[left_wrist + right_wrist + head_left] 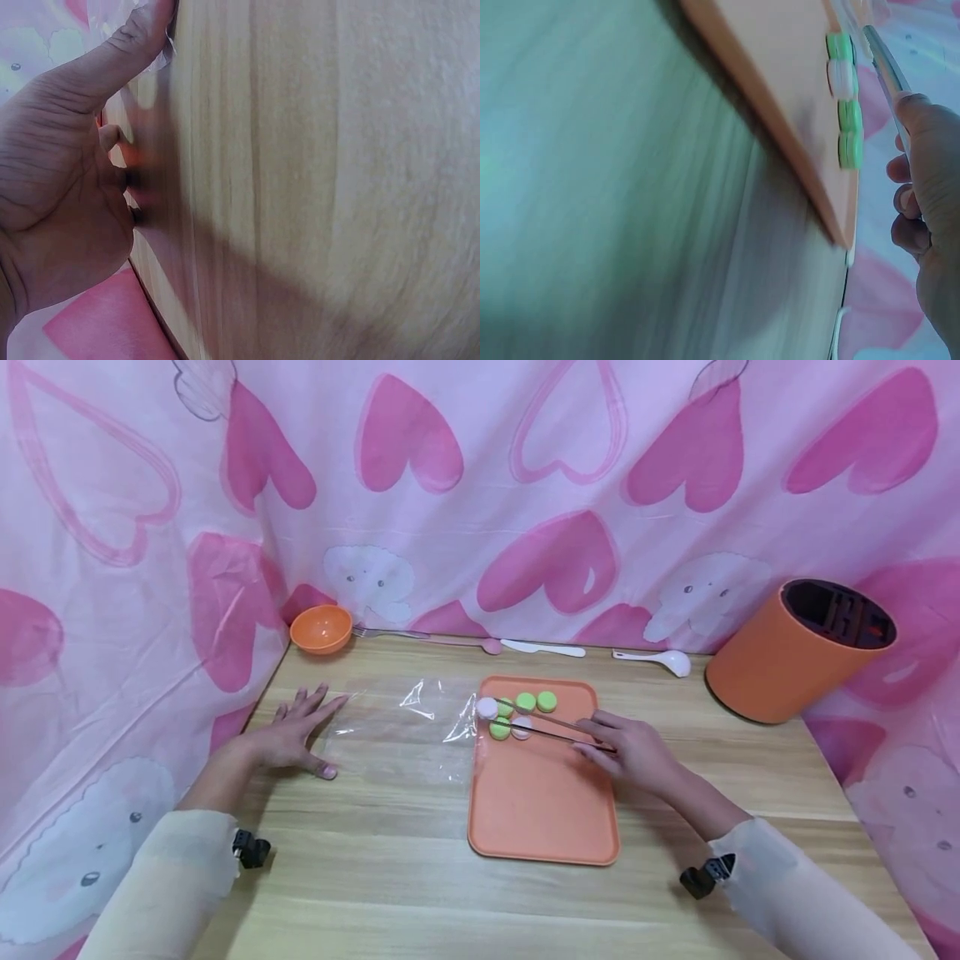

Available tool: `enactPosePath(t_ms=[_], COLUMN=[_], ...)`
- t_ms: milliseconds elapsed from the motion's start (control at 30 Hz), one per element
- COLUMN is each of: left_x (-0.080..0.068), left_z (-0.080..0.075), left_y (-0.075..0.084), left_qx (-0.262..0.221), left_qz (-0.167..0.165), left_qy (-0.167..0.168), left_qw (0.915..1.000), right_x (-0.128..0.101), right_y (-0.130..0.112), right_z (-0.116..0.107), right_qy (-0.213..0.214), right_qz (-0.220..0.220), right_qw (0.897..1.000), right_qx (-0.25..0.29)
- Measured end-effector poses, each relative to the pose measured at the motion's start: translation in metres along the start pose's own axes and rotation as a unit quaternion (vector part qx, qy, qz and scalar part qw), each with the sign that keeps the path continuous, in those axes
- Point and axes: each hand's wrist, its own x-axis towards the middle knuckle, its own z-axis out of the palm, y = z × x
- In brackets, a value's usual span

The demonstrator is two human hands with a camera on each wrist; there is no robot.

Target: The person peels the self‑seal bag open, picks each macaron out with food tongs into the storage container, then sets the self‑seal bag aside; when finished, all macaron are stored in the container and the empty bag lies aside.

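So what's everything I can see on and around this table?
table: one, light wood, under everything
tray: one, orange, table centre
green discs: four or so, at the tray's far end
white discs: two, one at the tong tips on the tray's left edge, one among the green ones
tongs: one pair, metal, over the tray
plastic bag: one, clear, flat, left of the tray
bowl: one, orange, far left corner
fork: one, pink handle, far edge
knife: one, white, far edge
spoon: one, white, far edge
holder: one, orange cylinder, tilted, far right
cloth: pink hearts, backdrop
left hand: flat at the bag's edge
right hand: holds the tongs
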Motion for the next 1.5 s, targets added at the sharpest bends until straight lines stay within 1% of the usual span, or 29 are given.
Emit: enactPosePath(t_ms=[67,233,467,600,767,1000,1100,1500], left_x=[0.000,-0.001,0.000,-0.001,-0.002,-0.002,-0.002,-0.002], left_z=[0.000,0.001,0.000,-0.001,-0.001,-0.001,-0.001,-0.001], left_y=[-0.001,0.000,0.002,0.003,0.004,0.005,0.005,0.004], left_qx=[-0.001,-0.005,-0.001,-0.003,-0.007,-0.007,-0.008,-0.007], left_qz=[0.000,0.004,0.006,0.003,0.000,0.000,0.000,0.006], left_qy=[-0.001,0.000,0.003,0.002,-0.002,0.001,0.001,0.001], left_qw=[1.0000,1.0000,1.0000,1.0000,1.0000,1.0000,1.0000,1.0000], right_x=[-0.008,-0.028,-0.051,-0.059,-0.070,-0.081,-0.083,-0.088], right_y=[0.005,0.016,0.022,0.025,0.028,0.029,0.029,0.031], right_z=[-0.003,-0.010,-0.022,-0.023,-0.022,-0.019,-0.017,-0.013], right_qy=[0.009,0.033,0.044,0.056,0.047,0.029,0.024,0.017], right_qz=[0.002,-0.013,0.005,0.006,0.032,0.063,0.066,0.057], right_qw=[1.000,0.999,0.999,0.998,0.998,0.998,0.997,0.998], right_qx=[0.007,0.006,-0.021,-0.019,-0.009,-0.013,-0.013,-0.034])
